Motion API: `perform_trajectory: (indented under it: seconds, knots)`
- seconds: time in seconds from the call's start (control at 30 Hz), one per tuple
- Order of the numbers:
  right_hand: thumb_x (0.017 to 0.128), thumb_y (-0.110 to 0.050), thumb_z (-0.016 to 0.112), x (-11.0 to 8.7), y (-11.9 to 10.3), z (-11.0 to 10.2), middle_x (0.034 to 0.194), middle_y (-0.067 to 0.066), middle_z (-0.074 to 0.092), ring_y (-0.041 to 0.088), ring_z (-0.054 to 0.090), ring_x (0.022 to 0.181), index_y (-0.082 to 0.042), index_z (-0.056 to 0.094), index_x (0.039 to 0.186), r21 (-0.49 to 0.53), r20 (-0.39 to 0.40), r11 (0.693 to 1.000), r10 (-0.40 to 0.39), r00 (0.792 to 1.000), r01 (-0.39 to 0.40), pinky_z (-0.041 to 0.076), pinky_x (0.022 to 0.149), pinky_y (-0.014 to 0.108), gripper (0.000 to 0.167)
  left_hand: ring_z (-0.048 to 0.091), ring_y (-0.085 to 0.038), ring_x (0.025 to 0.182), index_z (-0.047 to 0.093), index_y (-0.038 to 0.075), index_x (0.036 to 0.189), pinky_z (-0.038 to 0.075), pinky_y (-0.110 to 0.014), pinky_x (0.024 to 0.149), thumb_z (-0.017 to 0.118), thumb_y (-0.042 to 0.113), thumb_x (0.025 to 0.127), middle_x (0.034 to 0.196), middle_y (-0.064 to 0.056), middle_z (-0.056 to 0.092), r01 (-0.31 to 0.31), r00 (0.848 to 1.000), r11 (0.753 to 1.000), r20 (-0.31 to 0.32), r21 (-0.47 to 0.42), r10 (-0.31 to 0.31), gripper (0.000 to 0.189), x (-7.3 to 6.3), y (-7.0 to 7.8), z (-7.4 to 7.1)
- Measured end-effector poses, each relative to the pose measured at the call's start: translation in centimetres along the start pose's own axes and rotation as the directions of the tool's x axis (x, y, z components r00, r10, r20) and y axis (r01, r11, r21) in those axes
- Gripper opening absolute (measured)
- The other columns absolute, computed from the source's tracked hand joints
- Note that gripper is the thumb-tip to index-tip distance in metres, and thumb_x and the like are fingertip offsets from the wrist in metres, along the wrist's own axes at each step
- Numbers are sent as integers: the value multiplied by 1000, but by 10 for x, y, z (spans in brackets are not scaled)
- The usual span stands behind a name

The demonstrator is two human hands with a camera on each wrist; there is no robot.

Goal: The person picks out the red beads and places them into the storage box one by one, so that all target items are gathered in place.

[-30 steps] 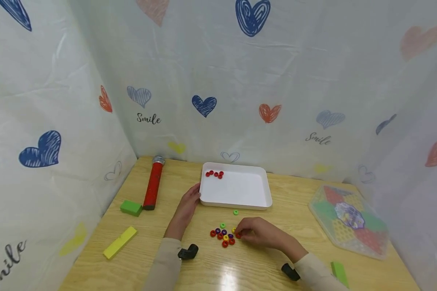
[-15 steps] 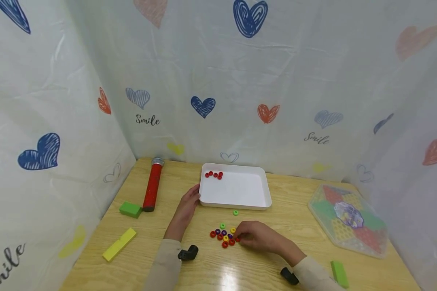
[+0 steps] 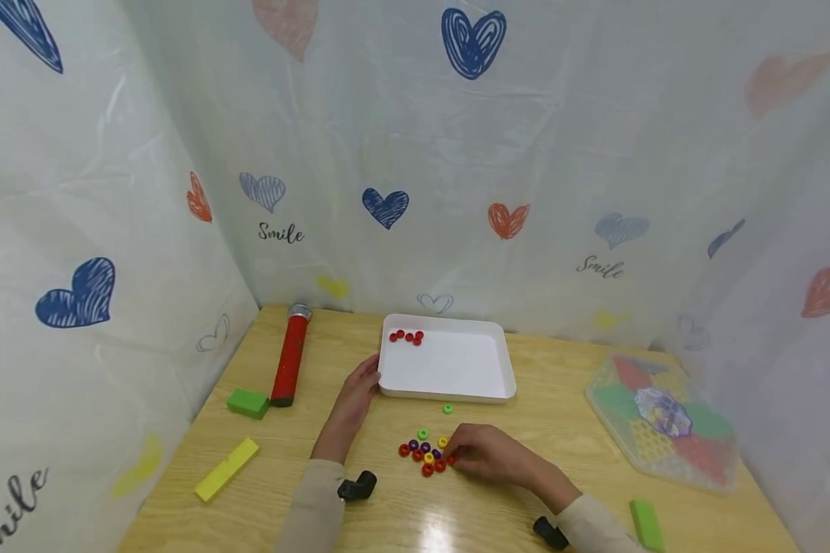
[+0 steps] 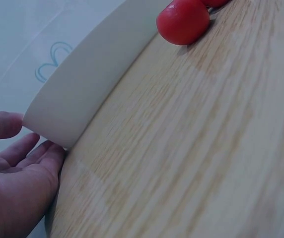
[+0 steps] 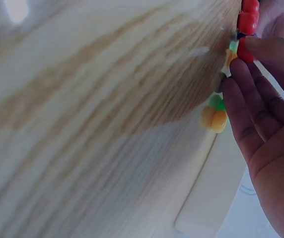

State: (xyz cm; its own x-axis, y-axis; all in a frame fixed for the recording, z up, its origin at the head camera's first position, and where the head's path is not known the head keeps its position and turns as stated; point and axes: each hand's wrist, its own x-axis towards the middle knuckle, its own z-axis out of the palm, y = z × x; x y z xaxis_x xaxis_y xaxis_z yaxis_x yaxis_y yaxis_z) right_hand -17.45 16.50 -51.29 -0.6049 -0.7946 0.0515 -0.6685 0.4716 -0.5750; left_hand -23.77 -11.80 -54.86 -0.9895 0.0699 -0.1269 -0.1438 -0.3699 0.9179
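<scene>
A white tray holds several red beads in its far left corner. My left hand touches its left side near the front; in the left wrist view my thumb lies at the rim and the fingers rest against the outer wall. On the table before the tray is a cluster of red, purple, yellow and green beads. At the cluster's right edge my right hand pinches a red bead between thumb and index finger. One green bead lies apart, close to the tray.
A red tube with a silver cap, a green block and a yellow block lie at left. At right are a clear-lidded, multicoloured hexagonal box and another green block. A heart-printed curtain surrounds the table.
My right hand has drawn slightly toward me with the red bead, uncovering a yellow bead. The head view has tilted up a little. The left hand stays on the tray.
</scene>
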Motion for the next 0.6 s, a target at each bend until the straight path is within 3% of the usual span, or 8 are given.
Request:
perform_trajectory:
  seconds: [0.27,0.6]
  knots:
    - [90,-9,67,3,-1,-14,103,-7,66,3,60,92,-14,67,108,110,-66,994,30,997,-22,54,78,22,19,26,-31,143,34,-1,147,20,-46,118,41,1,99,153,-22,31,-3,1000,1000,-1,-14,3,48,-1,0,-1]
    - [90,-6,66,20,11,-48,103,0,65,11,63,90,-9,66,111,121,-160,993,17,987,3,57,76,26,21,24,-31,144,33,-1,148,19,-47,118,40,1,100,154,-21,29,-2,1000,1000,3,4,2,49,-2,3,1]
